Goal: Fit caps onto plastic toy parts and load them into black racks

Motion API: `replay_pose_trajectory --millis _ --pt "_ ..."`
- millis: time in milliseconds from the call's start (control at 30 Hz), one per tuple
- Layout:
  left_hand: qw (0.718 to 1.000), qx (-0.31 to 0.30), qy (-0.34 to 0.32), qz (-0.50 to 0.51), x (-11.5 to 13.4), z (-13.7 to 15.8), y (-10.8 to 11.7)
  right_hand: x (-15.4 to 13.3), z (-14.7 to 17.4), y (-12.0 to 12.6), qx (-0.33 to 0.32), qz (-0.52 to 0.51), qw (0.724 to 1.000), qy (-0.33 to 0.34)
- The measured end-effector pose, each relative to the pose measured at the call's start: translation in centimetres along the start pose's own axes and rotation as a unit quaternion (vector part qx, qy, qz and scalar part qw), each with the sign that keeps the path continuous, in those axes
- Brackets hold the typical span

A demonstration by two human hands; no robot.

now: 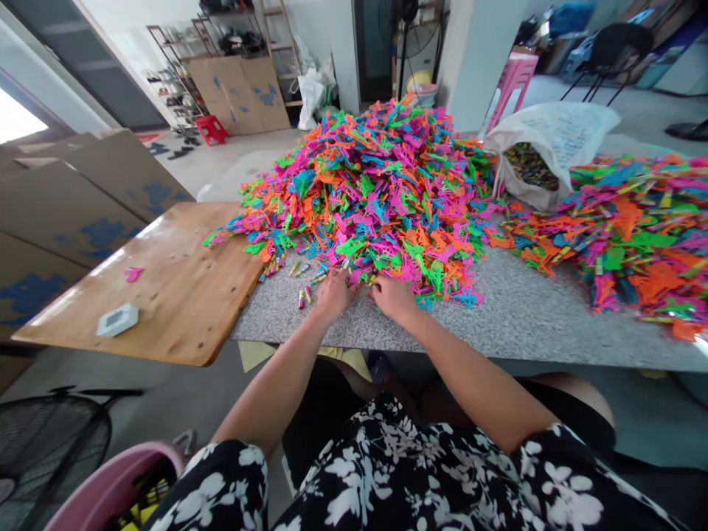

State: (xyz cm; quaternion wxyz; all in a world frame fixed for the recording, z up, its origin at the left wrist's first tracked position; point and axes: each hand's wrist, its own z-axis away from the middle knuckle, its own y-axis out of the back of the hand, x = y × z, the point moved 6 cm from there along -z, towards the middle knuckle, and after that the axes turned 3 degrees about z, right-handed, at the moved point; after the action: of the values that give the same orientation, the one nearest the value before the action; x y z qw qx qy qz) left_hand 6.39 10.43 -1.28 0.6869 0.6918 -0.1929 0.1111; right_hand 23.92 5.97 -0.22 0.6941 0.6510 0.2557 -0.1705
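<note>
Speckled grey counter (509, 317) in a big workroom, with a wooden board (182, 273) butting up on the left and cardboard boxes (60, 206) past that. The far shelves (177, 70) are too soft to make out what's on them. Right in front of you there's a huge pile of plastic pieces (381, 184) in pink, orange, green and blue, so tangled that most single shapes are buried. Both your hands are at its near edge, close together but apart. Your left hand (335, 293) has its fingers bent and half closed, tips hidden against the pieces, so I can't tell if it's got hold of anything. Your right hand (394, 296) is curled tighter, thumb and finger nearly together by a yellowish bit; can't tell if that's gripped either. A couple of small red-ended tubes (302, 299) lie just left of your left hand. Over right, a white sack (578, 129) gapes open, its contents a dark jumble, and the blurry second heap (636, 243) runs out of frame.
</note>
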Motion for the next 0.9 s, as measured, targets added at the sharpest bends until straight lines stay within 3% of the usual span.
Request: replay_pose_trajectory --millis 100,200,333,600,767,900 --pt "1.0 -0.004 0.002 0.028 -1.0 -0.3 0.0 -1.2 -1.6 -0.7 0.018 0.098 0.995 0.001" --pt "0.998 0.021 0.014 0.058 -1.6 -0.3 0.4 -1.9 -2.1 -1.5 0.003 0.108 0.994 0.03" --pt "0.998 0.027 0.016 0.052 -0.6 -0.4 0.7 -2.7 -1.8 -2.5 -0.021 0.121 0.991 0.059" --pt "0.998 -0.01 0.069 0.009 0.4 -2.2 -0.1 -1.8 -1.7 -2.8 -0.048 0.138 0.988 -0.049" --pt "0.994 0.044 0.048 0.083 -0.1 -2.1 0.8 -0.2 -1.3 -0.5 0.002 0.053 0.998 -0.045" --pt "0.968 0.065 0.022 0.242 -0.6 -0.7 1.7 1.0 -0.3 1.4 0.056 -0.126 0.99 -0.042"
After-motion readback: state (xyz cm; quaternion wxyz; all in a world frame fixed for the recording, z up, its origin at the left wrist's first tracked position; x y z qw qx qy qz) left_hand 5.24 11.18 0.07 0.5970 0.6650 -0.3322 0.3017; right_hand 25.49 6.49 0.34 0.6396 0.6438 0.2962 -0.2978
